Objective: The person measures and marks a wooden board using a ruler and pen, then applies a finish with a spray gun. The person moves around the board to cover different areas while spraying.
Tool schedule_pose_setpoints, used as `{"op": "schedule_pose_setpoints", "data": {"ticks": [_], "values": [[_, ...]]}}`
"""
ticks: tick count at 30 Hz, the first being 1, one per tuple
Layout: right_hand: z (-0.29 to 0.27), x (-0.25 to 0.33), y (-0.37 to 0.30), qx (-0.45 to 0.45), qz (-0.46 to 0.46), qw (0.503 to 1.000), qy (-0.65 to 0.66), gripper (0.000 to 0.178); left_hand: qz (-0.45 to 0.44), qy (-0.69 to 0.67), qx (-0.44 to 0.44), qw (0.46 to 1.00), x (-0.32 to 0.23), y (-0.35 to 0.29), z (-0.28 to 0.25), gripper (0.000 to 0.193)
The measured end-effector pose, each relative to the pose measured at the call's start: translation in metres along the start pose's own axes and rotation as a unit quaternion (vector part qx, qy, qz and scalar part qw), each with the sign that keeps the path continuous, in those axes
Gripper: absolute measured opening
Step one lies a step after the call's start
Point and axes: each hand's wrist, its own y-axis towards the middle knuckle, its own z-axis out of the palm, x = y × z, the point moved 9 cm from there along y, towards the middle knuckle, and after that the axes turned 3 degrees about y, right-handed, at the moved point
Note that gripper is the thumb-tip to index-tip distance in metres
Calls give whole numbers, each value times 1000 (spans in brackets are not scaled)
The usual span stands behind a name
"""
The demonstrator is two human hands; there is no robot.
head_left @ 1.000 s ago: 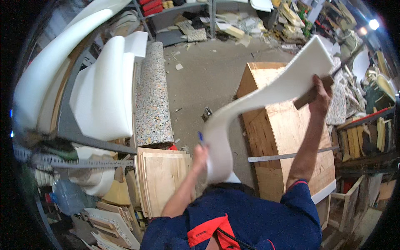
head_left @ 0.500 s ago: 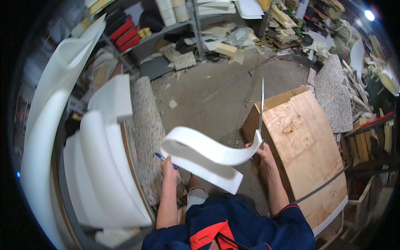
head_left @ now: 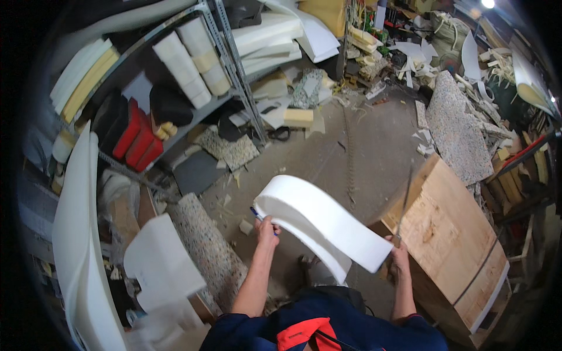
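A long white foam strip (head_left: 328, 216) is held up before me, bent over in a loop with its ends toward my body. My left hand (head_left: 267, 231) is closed at the loop's left edge, with a blue pen (head_left: 254, 213) also in its fingers. At the strip's right end, my right hand (head_left: 400, 258) is closed on the foam corner and on a long, thin-bladed knife (head_left: 405, 205). The blade points upward and away, in front of the wooden box; most of its handle is hidden by my fingers.
A wooden box (head_left: 453, 234) stands close on my right, a dark strap across it. On the left are white foam sheets (head_left: 164, 263) and a speckled foam roll (head_left: 208, 245). Metal shelving (head_left: 234, 76) with foam blocks rises at far left; scraps litter the floor (head_left: 328, 158).
My view has turned left and tilted up. The foam strip has swung round, its right end now lower, beside my right hand. Both hands keep their hold.
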Motion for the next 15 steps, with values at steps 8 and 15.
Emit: {"op": "schedule_pose_setpoints", "data": {"ticks": [8,15], "values": [[19,4,237,-217,20,976,3,24,-51,-20,130,990,-97,214,191,23],[71,30,378,-222,-9,975,-31,20,90,58,231,967,-314,331,400,19]]}}
